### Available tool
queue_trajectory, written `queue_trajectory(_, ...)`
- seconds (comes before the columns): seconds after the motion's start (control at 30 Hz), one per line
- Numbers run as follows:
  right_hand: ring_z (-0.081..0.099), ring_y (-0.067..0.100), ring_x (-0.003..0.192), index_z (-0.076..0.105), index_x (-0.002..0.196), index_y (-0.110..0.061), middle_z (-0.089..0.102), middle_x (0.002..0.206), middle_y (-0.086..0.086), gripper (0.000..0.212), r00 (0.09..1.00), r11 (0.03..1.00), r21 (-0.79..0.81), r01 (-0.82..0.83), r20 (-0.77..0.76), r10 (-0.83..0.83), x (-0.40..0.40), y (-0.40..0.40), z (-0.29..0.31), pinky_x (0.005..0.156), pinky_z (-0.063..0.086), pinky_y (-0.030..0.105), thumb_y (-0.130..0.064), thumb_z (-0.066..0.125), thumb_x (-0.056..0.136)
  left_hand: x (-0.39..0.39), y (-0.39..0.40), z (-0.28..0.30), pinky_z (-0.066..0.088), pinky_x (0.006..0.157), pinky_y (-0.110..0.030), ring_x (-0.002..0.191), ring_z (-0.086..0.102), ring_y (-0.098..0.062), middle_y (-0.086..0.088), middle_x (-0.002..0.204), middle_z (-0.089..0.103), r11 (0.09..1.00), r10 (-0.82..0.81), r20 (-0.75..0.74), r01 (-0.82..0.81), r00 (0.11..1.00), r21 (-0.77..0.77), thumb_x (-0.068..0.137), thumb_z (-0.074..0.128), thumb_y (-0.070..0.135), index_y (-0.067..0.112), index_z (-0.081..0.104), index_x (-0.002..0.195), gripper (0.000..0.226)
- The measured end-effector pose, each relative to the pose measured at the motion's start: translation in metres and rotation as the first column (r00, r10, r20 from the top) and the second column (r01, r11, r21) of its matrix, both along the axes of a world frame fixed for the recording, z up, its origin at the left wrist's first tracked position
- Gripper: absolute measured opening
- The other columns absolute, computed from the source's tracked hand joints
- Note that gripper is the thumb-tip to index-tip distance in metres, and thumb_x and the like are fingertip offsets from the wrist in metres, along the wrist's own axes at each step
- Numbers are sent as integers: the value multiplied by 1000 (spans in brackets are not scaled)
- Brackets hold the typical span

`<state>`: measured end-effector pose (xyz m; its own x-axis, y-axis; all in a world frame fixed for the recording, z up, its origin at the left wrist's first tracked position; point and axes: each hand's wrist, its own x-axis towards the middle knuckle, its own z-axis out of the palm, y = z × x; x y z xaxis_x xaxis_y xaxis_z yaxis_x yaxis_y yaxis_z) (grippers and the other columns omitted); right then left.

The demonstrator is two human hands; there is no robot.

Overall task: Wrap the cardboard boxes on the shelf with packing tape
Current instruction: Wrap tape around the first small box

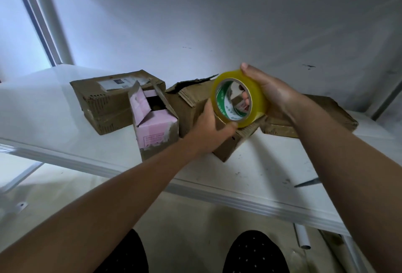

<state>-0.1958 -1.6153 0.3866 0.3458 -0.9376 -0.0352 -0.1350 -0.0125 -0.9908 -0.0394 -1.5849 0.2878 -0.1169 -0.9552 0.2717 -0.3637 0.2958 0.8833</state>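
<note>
Holding tape roll (238,98) on edge, right hand (269,94) grip clenched round it, left hand (212,129) pinching its rim, core hole facing viewer.

The tape roll (239,98) is glossy, translucent yellow plastic film on a printed paper core, the brown boxes (113,107) are matt, scuffed corrugated cardboard with torn edges, the pink box (155,127) is smooth printed card, and the white shelf (54,116) looks smooth and faintly shiny.
</note>
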Motion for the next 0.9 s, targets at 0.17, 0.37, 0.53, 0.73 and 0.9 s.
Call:
queue_trajectory(0.17, 62, 13, 51, 66, 82, -14, 66, 59, 0, 48, 1000, 1000, 9, 2, -10, -1, 10, -5, -6, 52, 52, 23, -61, 57, 82, -25, 4, -17, 12, 119, -41, 146, -1, -18, -4, 157, -5, 976, 216, 84, -215, 973, -21, 59, 88, 41, 13, -20, 148, 143)
queue_trajectory(0.37, 66, 16, 55, 62, 89, -17, 68, 62, 1, 51, 981, 995, 88, -52, -181, 67, -3, -7, 7, 55, 53, 27, -65, 58, 74, -26, -7, -22, 23, 115, -42, 143, 15, -24, -8, 154, 11, 972, 227, 101, -231, 969, 34, 67, 83, 36, 15, -9, 150, 126)
queue_trajectory(0.53, 72, 30, 79, 67, 106, -16, 74, 92, 12, 75, 836, 971, 222, -92, -512, 196, -21, -3, 32, 63, 57, 38, -68, 66, 52, -19, -18, -21, 27, 113, -45, 140, 21, -26, -9, 151, 15, 974, 166, 59, -173, 984, 145, 61, 83, 40, 17, -7, 148, 127)
queue_trajectory(0.73, 65, 19, 53, 61, 104, -16, 69, 63, 5, 68, 833, 936, 351, -19, -512, 208, -45, 11, -10, 58, 51, 33, -60, 71, 53, -11, -29, -24, 29, 112, -43, 136, 25, -22, -5, 147, 22, 976, 106, 102, -123, 989, 182, 64, 84, 42, 21, -5, 146, 122)
queue_trajectory(0.9, 69, 22, 66, 63, 109, -16, 73, 77, 8, 70, 864, 931, 366, -14, -463, 196, -45, 27, -33, 62, 54, 33, -62, 67, 56, -9, -28, -20, 23, 115, -46, 139, 20, -22, -5, 152, 14, 966, 59, 93, -80, 994, 245, 58, 88, 43, 26, -14, 145, 135)
